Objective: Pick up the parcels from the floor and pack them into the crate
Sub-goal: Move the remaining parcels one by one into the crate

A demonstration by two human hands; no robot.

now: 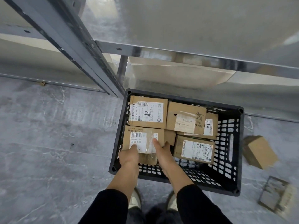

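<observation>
A black slotted plastic crate point(233, 159) stands on the grey floor with several brown cardboard parcels inside. I hold one labelled parcel point(143, 136) at the crate's near left corner. My left hand point(129, 156) grips its near left edge, thumb on the label. My right hand point(163, 153) grips its near right edge, thumb on the clear tape. Other parcels lie at the far left point(148, 113), the far middle point(186, 118) and the right point(195, 149). A small plain parcel point(259, 152) lies tilted on the floor right of the crate.
Grey metal shelving point(178, 54) stands just behind the crate, with an upright post point(90, 62) at the crate's far left corner. A flat dark-framed item point(275, 198) lies on the floor at the lower right. My shoes point(134, 199) are at the crate's near side.
</observation>
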